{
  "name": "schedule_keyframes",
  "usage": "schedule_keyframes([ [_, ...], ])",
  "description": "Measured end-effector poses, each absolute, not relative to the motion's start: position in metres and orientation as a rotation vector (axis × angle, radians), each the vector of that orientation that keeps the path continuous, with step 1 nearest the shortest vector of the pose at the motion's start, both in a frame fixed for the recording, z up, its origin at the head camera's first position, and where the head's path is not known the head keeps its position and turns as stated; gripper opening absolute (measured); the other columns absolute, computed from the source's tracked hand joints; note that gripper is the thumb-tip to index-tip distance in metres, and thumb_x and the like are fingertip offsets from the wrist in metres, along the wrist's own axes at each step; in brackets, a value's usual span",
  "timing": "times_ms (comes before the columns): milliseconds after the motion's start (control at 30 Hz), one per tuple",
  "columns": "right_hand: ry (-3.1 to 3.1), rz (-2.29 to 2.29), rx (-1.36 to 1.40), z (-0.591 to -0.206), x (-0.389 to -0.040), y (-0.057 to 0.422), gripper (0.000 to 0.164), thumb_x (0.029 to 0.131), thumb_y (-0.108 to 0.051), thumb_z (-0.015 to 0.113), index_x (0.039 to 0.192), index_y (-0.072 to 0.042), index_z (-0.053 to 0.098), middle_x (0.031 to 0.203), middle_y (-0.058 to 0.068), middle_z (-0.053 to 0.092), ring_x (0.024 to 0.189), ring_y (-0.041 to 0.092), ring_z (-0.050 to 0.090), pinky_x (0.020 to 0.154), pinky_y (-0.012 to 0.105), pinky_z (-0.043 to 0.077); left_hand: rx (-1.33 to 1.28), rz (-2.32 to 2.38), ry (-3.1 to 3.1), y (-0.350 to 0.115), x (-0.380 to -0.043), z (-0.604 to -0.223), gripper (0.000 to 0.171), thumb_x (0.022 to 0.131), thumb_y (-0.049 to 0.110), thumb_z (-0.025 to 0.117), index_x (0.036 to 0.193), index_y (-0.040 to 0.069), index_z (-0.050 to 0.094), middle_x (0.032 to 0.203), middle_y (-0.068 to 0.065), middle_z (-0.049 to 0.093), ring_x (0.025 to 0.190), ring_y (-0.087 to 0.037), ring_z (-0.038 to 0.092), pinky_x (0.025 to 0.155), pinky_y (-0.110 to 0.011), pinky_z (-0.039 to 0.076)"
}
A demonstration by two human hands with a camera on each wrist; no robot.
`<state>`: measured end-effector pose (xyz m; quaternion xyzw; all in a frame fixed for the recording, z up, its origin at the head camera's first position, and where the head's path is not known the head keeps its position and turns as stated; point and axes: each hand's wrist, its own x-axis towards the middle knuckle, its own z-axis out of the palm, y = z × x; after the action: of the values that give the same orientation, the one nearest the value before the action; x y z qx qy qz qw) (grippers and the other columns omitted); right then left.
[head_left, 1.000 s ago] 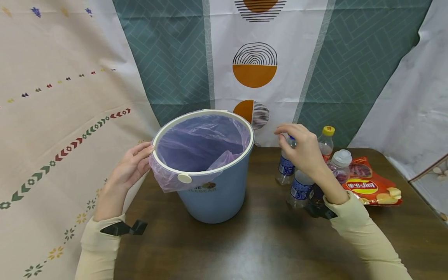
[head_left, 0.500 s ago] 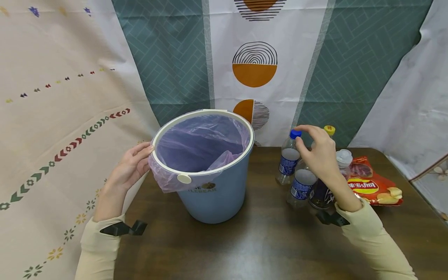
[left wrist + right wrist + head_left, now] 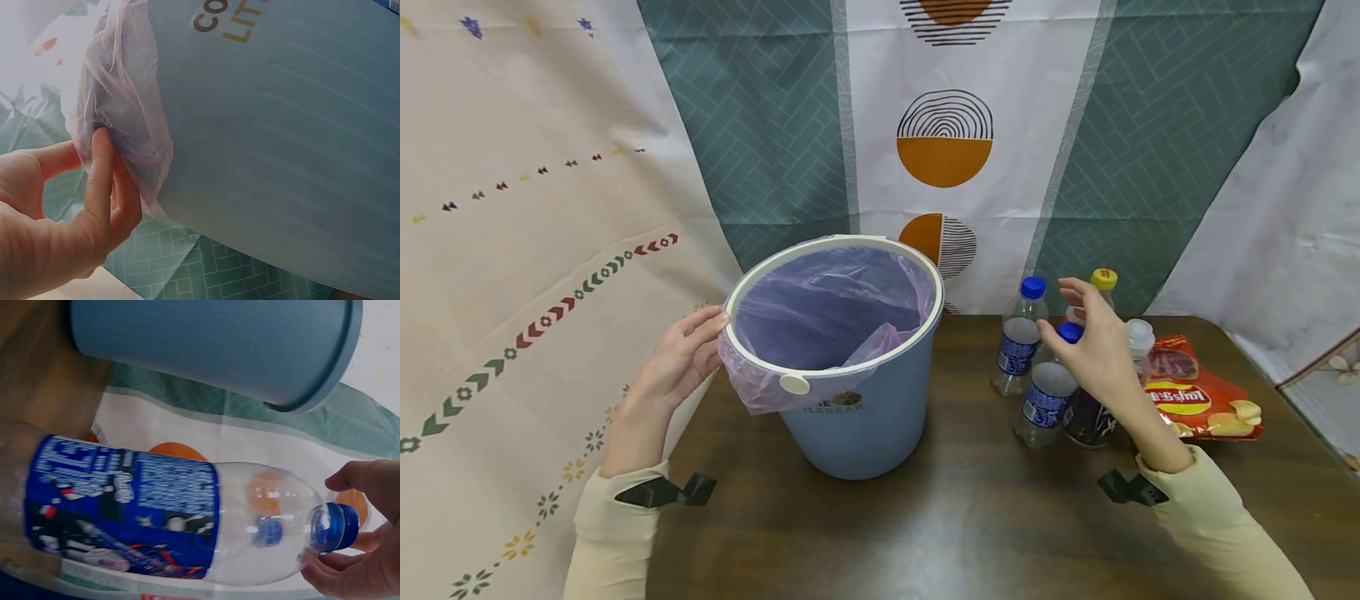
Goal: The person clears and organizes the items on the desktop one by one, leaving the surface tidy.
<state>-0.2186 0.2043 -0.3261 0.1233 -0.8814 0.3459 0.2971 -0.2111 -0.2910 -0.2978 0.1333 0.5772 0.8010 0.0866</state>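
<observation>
A light-blue trash bin (image 3: 861,442) stands on the table with a pink plastic liner (image 3: 756,385) folded over its cream rim. My left hand (image 3: 662,375) pinches the rim and liner at the bin's left side; the left wrist view shows its fingers on the liner (image 3: 125,94). On the right, my right hand (image 3: 1097,354) is around the blue cap of a clear plastic bottle (image 3: 1048,392) with a blue label. In the right wrist view the bottle (image 3: 250,519) is large, and the thumb stands apart from its cap. Whether the other fingers touch it I cannot tell.
Another blue-capped bottle (image 3: 1017,346) stands to the left. Behind or beside my right hand are a dark-labelled bottle (image 3: 1086,417), a yellow-capped bottle (image 3: 1103,279) and a white-capped bottle (image 3: 1140,333). A red chip bag (image 3: 1202,404) lies at the right. Patterned cloth hangs behind the table (image 3: 925,533).
My right hand has moved rightward, past the left blue-capped bottle to the nearer one, whose cap now shows between its thumb and fingers. The left hand and bin have stayed in place.
</observation>
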Motion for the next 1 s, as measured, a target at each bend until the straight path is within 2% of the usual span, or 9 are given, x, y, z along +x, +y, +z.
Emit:
schedule_keyframes([
  [200, -2.403, 0.923, 0.337, -0.338, -0.214, 0.210, 0.069, 0.079, -0.013, 0.069, 0.135, -0.004, 0.030, 0.122, 0.026, 0.051, 0.105, 0.042, 0.055, 0.082, 0.058, 0.048, 0.385, 2.383, 1.734, -0.291, -0.211, -0.298, 0.019, 0.096, 0.006, 0.042, 0.114, 0.005, 0.049, 0.094, -0.001, 0.063, 0.081, -0.009, 0.066, 0.068, -0.017, 0.055],
  [400, -2.438, 0.902, 0.341, -0.349, -0.211, 0.212, 0.075, 0.080, -0.016, 0.070, 0.138, -0.006, 0.023, 0.119, 0.025, 0.053, 0.079, 0.036, 0.062, 0.066, 0.051, 0.054, 0.386, 2.385, 1.726, -0.291, -0.210, -0.298, 0.019, 0.096, 0.005, 0.041, 0.113, 0.006, 0.050, 0.094, 0.000, 0.064, 0.080, -0.009, 0.065, 0.068, -0.018, 0.055],
  [433, -2.449, 0.907, 0.339, -0.350, -0.210, 0.212, 0.075, 0.080, -0.017, 0.069, 0.138, -0.007, 0.022, 0.120, 0.025, 0.053, 0.078, 0.036, 0.062, 0.065, 0.051, 0.054, 0.384, 2.385, 1.731, -0.291, -0.210, -0.298, 0.019, 0.096, 0.006, 0.041, 0.112, 0.006, 0.051, 0.093, 0.000, 0.064, 0.080, -0.009, 0.065, 0.068, -0.018, 0.055],
  [600, -2.505, 0.954, 0.323, -0.355, -0.207, 0.213, 0.077, 0.081, -0.023, 0.069, 0.139, -0.006, 0.020, 0.125, 0.029, 0.048, 0.101, 0.048, 0.055, 0.075, 0.058, 0.049, 0.374, 2.381, 1.749, -0.291, -0.209, -0.298, 0.019, 0.096, 0.006, 0.042, 0.113, 0.006, 0.050, 0.093, 0.000, 0.064, 0.079, -0.008, 0.065, 0.068, -0.017, 0.055],
  [700, -2.531, 0.964, 0.307, -0.358, -0.204, 0.214, 0.078, 0.081, -0.026, 0.069, 0.139, -0.006, 0.020, 0.129, 0.031, 0.044, 0.108, 0.050, 0.050, 0.079, 0.062, 0.046, 0.374, 2.383, 1.745, -0.291, -0.210, -0.298, 0.019, 0.096, 0.006, 0.042, 0.113, 0.006, 0.050, 0.094, 0.000, 0.064, 0.080, -0.008, 0.065, 0.069, -0.017, 0.055],
  [767, -2.546, 0.963, 0.302, -0.359, -0.203, 0.214, 0.080, 0.081, -0.028, 0.069, 0.140, -0.007, 0.020, 0.130, 0.031, 0.043, 0.109, 0.051, 0.049, 0.080, 0.063, 0.044, 0.374, 2.384, 1.747, -0.291, -0.210, -0.297, 0.018, 0.096, 0.006, 0.042, 0.113, 0.007, 0.050, 0.094, 0.000, 0.064, 0.080, -0.008, 0.065, 0.068, -0.017, 0.055],
  [867, -2.580, 0.955, 0.293, -0.362, -0.202, 0.214, 0.083, 0.079, -0.032, 0.071, 0.140, -0.008, 0.020, 0.124, 0.030, 0.047, 0.101, 0.047, 0.053, 0.078, 0.061, 0.048, 0.372, 2.387, 1.748, -0.290, -0.209, -0.297, 0.018, 0.096, 0.006, 0.042, 0.112, 0.007, 0.050, 0.093, 0.000, 0.063, 0.080, -0.008, 0.065, 0.068, -0.017, 0.055],
  [1000, -2.663, 0.937, 0.277, -0.366, -0.201, 0.216, 0.087, 0.075, -0.035, 0.074, 0.137, -0.004, 0.022, 0.123, 0.030, 0.048, 0.101, 0.047, 0.054, 0.080, 0.061, 0.048, 0.366, 2.384, 1.753, -0.290, -0.209, -0.298, 0.018, 0.096, 0.007, 0.042, 0.112, 0.007, 0.050, 0.093, 0.000, 0.063, 0.079, -0.008, 0.065, 0.067, -0.017, 0.055],
])
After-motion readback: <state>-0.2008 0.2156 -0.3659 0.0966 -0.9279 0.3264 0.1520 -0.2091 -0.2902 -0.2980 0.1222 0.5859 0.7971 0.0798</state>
